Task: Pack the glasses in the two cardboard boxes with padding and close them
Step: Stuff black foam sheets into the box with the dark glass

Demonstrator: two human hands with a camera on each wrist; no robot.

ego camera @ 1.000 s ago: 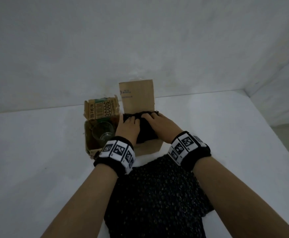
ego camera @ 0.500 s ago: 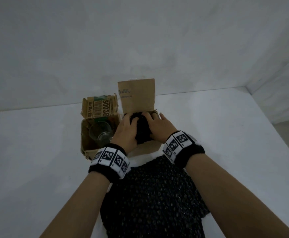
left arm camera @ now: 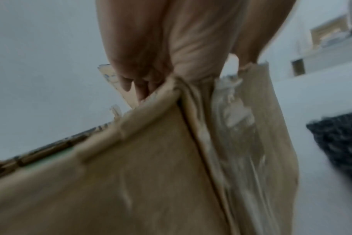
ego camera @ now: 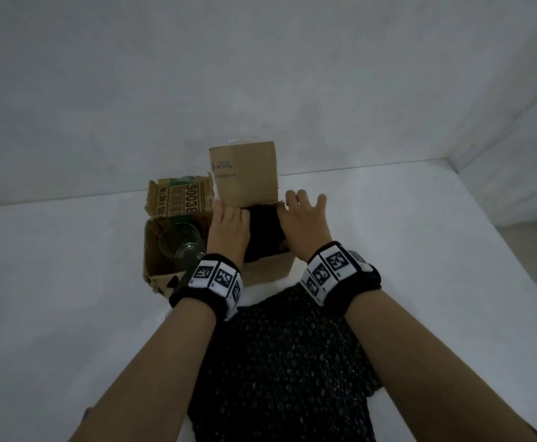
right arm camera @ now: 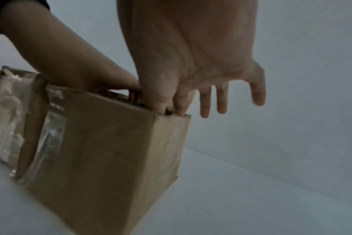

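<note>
Two brown cardboard boxes stand side by side on the white table. The left box [ego camera: 162, 282] has a printed flap and holds a clear glass [ego camera: 181, 244] lying tilted. The right box [ego camera: 267, 271] has its tall back flap [ego camera: 245, 173] upright and is stuffed with black padding [ego camera: 265, 228]. My left hand [ego camera: 229, 231] lies flat along that box's left edge, its fingers [left arm camera: 143, 85] dipping inside the wall. My right hand [ego camera: 302, 224] is at the right edge, thumb and forefinger [right arm camera: 179, 105] pushed inside the right box [right arm camera: 110, 151], other fingers spread straight beyond it.
A large sheet of black bubble wrap [ego camera: 280, 362] lies on the table between my forearms, just in front of the boxes. White walls stand close behind the boxes and at the right. Bare white table lies on both sides.
Both hands slid apart from the middle of the black padding to the right box's side walls. The right hand's fingers spread out past the right wall.
</note>
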